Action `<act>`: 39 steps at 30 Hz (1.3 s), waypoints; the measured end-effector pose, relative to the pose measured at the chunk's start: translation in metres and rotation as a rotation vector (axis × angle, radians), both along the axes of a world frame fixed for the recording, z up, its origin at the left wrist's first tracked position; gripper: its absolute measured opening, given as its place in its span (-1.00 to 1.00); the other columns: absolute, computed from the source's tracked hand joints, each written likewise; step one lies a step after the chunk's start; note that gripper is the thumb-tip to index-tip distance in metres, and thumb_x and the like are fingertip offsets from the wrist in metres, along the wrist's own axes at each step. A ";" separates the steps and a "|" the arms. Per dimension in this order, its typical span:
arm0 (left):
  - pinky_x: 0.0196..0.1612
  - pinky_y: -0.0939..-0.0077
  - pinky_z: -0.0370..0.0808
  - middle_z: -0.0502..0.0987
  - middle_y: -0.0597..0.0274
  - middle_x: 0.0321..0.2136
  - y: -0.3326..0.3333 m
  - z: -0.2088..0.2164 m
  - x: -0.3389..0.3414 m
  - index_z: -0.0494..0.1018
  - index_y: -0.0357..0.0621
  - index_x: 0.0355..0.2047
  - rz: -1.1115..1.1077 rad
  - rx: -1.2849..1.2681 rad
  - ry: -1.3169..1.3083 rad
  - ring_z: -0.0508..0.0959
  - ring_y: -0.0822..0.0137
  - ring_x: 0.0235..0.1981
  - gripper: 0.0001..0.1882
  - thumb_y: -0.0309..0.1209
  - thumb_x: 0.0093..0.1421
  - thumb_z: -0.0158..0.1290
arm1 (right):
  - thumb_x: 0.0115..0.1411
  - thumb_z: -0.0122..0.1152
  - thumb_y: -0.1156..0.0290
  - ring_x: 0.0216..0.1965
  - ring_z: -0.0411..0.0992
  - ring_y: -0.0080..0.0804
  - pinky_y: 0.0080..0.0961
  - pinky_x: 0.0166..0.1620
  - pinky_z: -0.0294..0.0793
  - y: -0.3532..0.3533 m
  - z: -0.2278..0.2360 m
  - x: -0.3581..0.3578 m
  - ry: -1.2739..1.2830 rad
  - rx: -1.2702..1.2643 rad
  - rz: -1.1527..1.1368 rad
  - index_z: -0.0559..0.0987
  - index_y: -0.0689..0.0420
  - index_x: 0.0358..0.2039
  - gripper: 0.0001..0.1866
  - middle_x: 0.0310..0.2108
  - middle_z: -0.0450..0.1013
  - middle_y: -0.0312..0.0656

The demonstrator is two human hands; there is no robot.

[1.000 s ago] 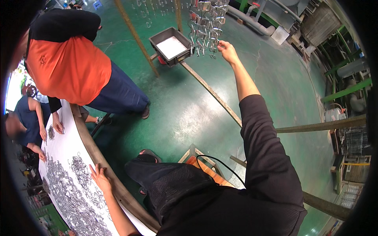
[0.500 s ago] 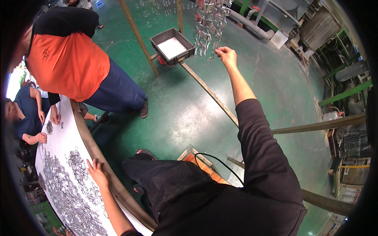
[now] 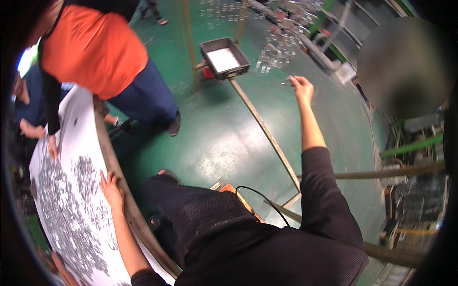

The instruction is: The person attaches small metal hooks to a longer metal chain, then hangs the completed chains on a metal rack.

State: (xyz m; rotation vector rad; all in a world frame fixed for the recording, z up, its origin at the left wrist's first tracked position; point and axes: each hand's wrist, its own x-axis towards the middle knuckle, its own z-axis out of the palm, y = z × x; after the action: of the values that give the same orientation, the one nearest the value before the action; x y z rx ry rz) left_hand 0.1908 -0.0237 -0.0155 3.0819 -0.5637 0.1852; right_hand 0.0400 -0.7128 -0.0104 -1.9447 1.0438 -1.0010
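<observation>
My right hand (image 3: 304,89) is stretched out ahead, thumb and fingertips pinched on a small bent metal wire piece (image 3: 286,84) blurred by motion. Just beyond it hang strands of shiny metal pieces (image 3: 278,50); the hand is slightly apart from them. My left hand (image 3: 112,192) rests with fingers spread on the white-covered table (image 3: 136,257), close to its wooden edge and beside a smaller heap of metal pieces (image 3: 87,176). A wide pile of similar loose pieces (image 3: 69,224) lies further left on the table.
A grey plastic bin (image 3: 224,58) with a white bottom stands ahead beside a wooden frame bar (image 3: 262,126). One co-worker in an orange and black top (image 3: 95,57) leans at the table's far end, another person behind. Below me are an orange-topped piece (image 3: 245,202) and a black cable (image 3: 267,198).
My view has shifted, and my right hand has drawn away from the hanging strands with the wire piece. The strands swing and blur. The orange-topped co-worker's hand now reaches to the pile.
</observation>
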 end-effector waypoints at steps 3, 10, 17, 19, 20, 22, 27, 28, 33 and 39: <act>0.12 0.08 0.18 0.47 0.12 -0.14 0.016 -0.024 -0.002 0.51 -0.17 -0.36 0.004 -0.224 -0.152 0.38 0.04 0.02 -0.77 -0.60 -0.05 -0.05 | 0.05 0.26 0.33 -0.39 0.45 -0.61 -0.64 -0.26 0.40 0.060 0.037 0.000 0.118 -0.059 0.114 0.63 0.17 -0.33 -0.79 -0.43 0.55 -0.29; -0.02 0.30 0.39 0.47 0.10 -0.14 -0.005 0.035 -0.059 0.48 -0.14 -0.22 0.153 -0.716 -0.129 0.46 0.07 -0.09 -0.78 -0.52 0.09 -0.02 | 0.14 0.19 0.45 -0.42 0.37 -0.64 -0.71 -0.36 0.34 0.171 0.038 0.020 0.094 -0.022 0.562 0.54 0.22 -0.42 -0.90 -0.43 0.48 -0.29; -0.08 0.29 0.41 0.52 0.09 -0.22 0.115 0.041 -0.060 0.51 -0.20 -0.27 0.638 -0.624 -0.419 0.49 0.07 -0.18 -0.81 -0.46 0.08 0.05 | 0.10 0.18 0.58 -0.38 0.36 -0.60 -0.71 -0.32 0.34 0.355 0.042 0.099 -0.074 0.330 1.200 0.50 0.24 -0.41 -0.96 -0.35 0.44 -0.24; -0.09 0.28 0.41 0.51 0.09 -0.20 0.156 0.032 -0.034 0.52 -0.19 -0.27 0.720 -0.510 -0.460 0.47 0.07 -0.17 -0.80 -0.45 0.07 0.08 | 0.08 0.17 0.66 -0.34 0.36 -0.57 -0.69 -0.28 0.34 0.390 0.046 0.120 -0.090 0.379 1.361 0.49 0.24 -0.40 -0.93 -0.36 0.43 -0.22; -0.09 0.28 0.42 0.51 0.10 -0.20 0.172 0.024 -0.021 0.53 -0.17 -0.27 0.751 -0.447 -0.488 0.46 0.07 -0.16 -0.80 -0.45 0.06 0.09 | 0.05 0.18 0.68 -0.32 0.37 -0.55 -0.68 -0.27 0.35 0.408 0.052 0.127 -0.085 0.381 1.412 0.49 0.25 -0.41 -0.91 -0.37 0.43 -0.22; -0.10 0.28 0.42 0.50 0.11 -0.19 0.190 0.014 0.007 0.53 -0.15 -0.28 0.769 -0.322 -0.519 0.45 0.07 -0.16 -0.80 -0.42 0.04 0.11 | 0.03 0.19 0.69 -0.32 0.38 -0.52 -0.67 -0.26 0.35 0.433 0.057 0.137 -0.044 0.413 1.473 0.50 0.25 -0.43 -0.90 -0.37 0.43 -0.20; -0.12 0.26 0.44 0.51 0.10 -0.24 0.218 0.004 0.038 0.51 -0.19 -0.22 0.731 -0.127 -0.301 0.45 0.03 -0.20 -0.73 -0.33 0.08 0.09 | -0.04 0.27 0.65 -0.43 0.43 -0.51 -0.65 -0.32 0.38 0.484 0.078 0.146 0.028 0.242 1.561 0.54 0.29 -0.50 -0.92 -0.47 0.50 -0.17; -0.14 0.25 0.45 0.51 0.11 -0.26 0.224 0.004 0.042 0.51 -0.19 -0.24 0.717 -0.110 -0.279 0.46 0.03 -0.22 -0.74 -0.33 0.09 0.08 | -0.04 0.27 0.65 -0.44 0.43 -0.51 -0.65 -0.33 0.38 0.491 0.081 0.146 0.051 0.220 1.575 0.54 0.28 -0.50 -0.92 -0.47 0.50 -0.17; -0.25 0.29 0.46 0.54 0.03 -0.43 0.233 0.010 0.040 0.51 -0.23 -0.38 0.587 -0.155 -0.527 0.51 0.09 -0.34 -0.83 -0.39 0.12 0.00 | -0.03 0.30 0.61 -0.46 0.45 -0.52 -0.64 -0.35 0.39 0.511 0.079 0.146 0.114 0.146 1.633 0.54 0.27 -0.50 -0.92 -0.51 0.51 -0.18; -0.45 0.66 0.36 0.56 0.25 -0.52 0.116 0.053 -0.028 0.50 -0.27 -0.30 0.736 -1.238 -0.194 0.44 0.53 -0.55 -0.81 -0.38 0.19 0.02 | -0.02 0.31 0.52 -0.46 0.48 -0.41 -0.57 -0.32 0.39 0.522 0.083 0.132 0.184 0.113 1.671 0.57 0.18 -0.50 -0.93 -0.51 0.53 -0.24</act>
State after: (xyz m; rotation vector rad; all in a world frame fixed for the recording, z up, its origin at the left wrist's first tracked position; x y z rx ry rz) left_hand 0.1623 0.0920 0.0380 1.8889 0.5493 0.5588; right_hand 0.1721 -0.1913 0.0731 -1.9438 -0.5728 0.2011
